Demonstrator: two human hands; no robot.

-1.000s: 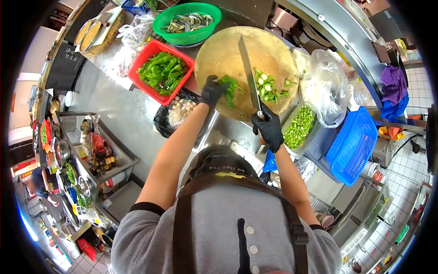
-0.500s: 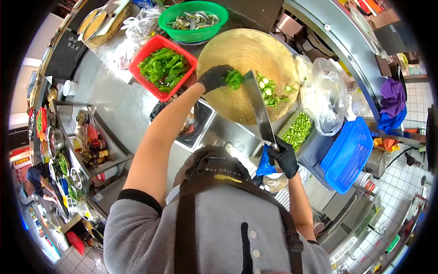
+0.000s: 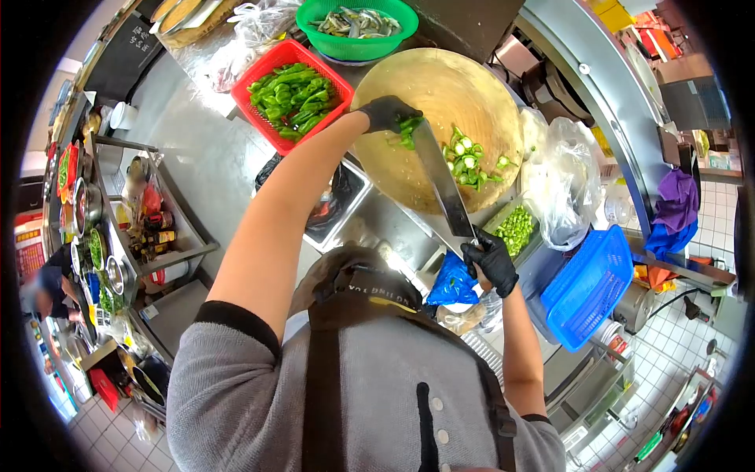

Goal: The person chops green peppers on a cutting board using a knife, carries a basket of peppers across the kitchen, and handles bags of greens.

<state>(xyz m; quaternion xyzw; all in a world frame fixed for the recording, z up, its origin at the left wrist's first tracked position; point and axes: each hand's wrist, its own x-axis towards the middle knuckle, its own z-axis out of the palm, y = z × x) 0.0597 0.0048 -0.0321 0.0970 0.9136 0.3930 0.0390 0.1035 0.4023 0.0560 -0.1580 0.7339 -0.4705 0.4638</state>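
My left hand (image 3: 388, 114), in a black glove, is closed on a green pepper (image 3: 408, 134) over the left part of the round wooden chopping board (image 3: 393, 79). My right hand (image 3: 491, 263), gloved too, grips the handle of a cleaver (image 3: 442, 179). Its blade slants across the board, its far end right beside the pepper and partly covering it. To the blade's right lie cut pepper pieces (image 3: 468, 160). A red basket (image 3: 244, 108) of whole green peppers (image 3: 289, 98) stands left of the board.
Behind the board is a green colander (image 3: 409, 35) of small fish. Chopped green pieces (image 3: 515, 230) fill a container at the board's near right. A clear plastic bag (image 3: 570, 181), a blue basket (image 3: 590, 287) and a blue bag (image 3: 454, 282) lie nearby. Another person (image 3: 51, 295) stands far left.
The cleaver has moved left across the board, up against the pepper. My left hand has shifted slightly away from me, and less of the pepper shows. The view has tilted a little.
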